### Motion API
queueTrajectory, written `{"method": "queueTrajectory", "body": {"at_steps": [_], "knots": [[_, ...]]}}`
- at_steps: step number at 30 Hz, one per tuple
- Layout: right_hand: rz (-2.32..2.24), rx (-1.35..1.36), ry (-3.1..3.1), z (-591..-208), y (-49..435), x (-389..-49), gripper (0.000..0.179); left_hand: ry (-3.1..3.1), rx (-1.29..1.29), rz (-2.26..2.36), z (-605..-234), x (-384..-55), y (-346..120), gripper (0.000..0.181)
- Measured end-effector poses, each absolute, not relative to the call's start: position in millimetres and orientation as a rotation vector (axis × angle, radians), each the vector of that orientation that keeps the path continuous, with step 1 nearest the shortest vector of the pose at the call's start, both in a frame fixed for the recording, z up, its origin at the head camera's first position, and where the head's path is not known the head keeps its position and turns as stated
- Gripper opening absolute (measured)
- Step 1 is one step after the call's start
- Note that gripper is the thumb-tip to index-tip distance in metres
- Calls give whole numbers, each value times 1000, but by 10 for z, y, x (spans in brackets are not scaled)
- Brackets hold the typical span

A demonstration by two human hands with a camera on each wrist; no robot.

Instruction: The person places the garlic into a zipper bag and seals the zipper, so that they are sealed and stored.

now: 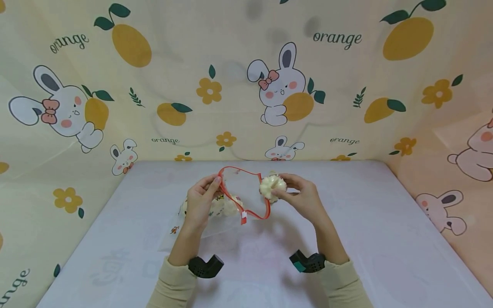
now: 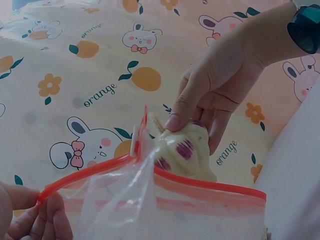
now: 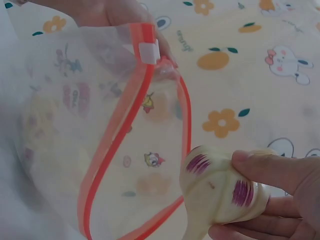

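Note:
My left hand (image 1: 198, 201) pinches the red zip rim of a clear zip bag (image 2: 200, 212) printed with small cartoon figures. The bag's mouth gapes wide, and a white slider (image 3: 149, 53) sits at one end of the red strip. In my right hand (image 1: 304, 199), thumb and fingers hold a pale garlic bulb (image 3: 215, 187) with purple streaks and a short stem. The bulb is at the right side of the bag's mouth, overlapping the red rim in the head view. Through the plastic, blurred pale bulbs (image 3: 39, 122) with purple patches show inside the bag.
A white-covered table (image 1: 366, 239) spreads beneath both hands. Behind it and along the sides hangs a cream cloth (image 1: 231, 34) with rabbits, oranges and flowers. Each wrist wears a dark camera mount, the left one (image 1: 206, 266) and the right one (image 1: 308, 261).

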State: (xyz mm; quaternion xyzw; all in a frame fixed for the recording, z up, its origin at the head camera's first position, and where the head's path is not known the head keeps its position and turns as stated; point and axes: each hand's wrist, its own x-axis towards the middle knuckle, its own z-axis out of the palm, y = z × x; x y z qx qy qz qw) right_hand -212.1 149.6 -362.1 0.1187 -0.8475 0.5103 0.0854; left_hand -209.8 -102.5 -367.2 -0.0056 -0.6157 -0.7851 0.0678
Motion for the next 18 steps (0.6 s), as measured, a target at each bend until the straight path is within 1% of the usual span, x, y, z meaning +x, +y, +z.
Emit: {"method": "queueTrajectory", "body": {"at_steps": [7,18], "knots": [[1586,402,-2511,-3635,1409,-2098,50,-1869,-3,-2354,-3662,-2092,-1024,28],[1612,441,-2535,-3637,1305,-2045,48,-1840,-29,-2373,-3670,-2091,-1010,30]]}}
